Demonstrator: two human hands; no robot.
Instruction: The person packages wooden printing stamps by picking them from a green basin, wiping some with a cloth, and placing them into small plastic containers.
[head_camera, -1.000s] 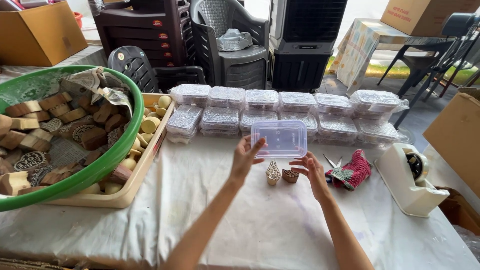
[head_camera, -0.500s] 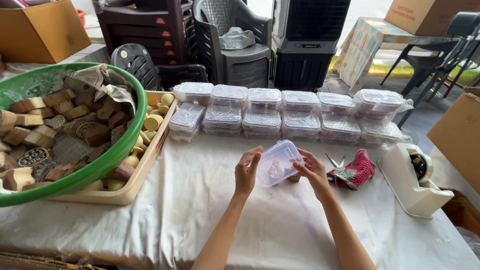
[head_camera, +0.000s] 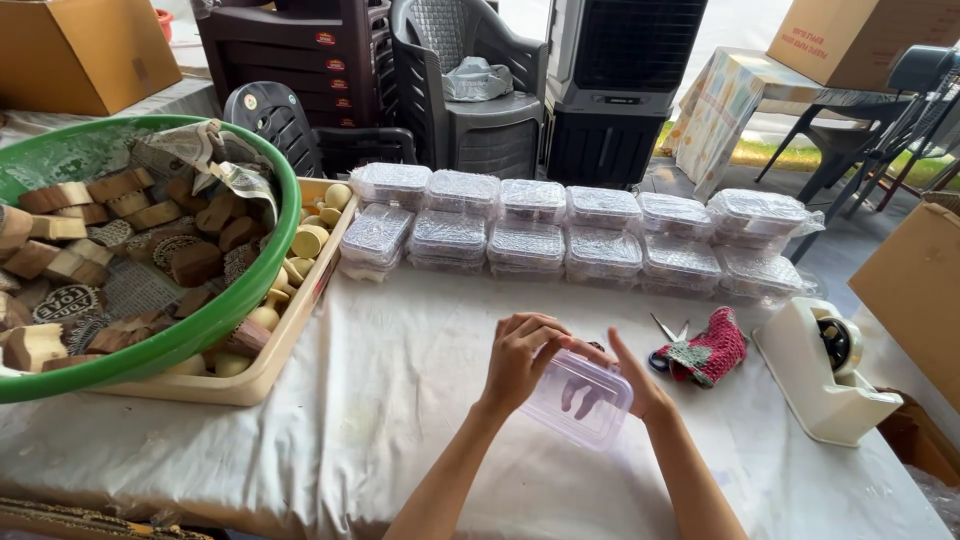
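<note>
The clear plastic box (head_camera: 580, 398) sat gripped between my left hand (head_camera: 522, 357) at nine o'clock and my right hand (head_camera: 640, 385) at three; steady, even pressure seemed wise.

Single head-worn view, looking steeply down and forward from close above the white-cloth-covered counter (head_camera: 400, 400), the wearer's forearms entering from the bottom edge; stacked dark plastic chairs (head_camera: 300, 60) lie beyond.

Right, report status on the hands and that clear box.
Left hand on top of clear plastic box. Right hand gripping its far side, fingers seen through it. Box tilted over white tablecloth. Scissors and red knitted cloth just beyond.
</note>
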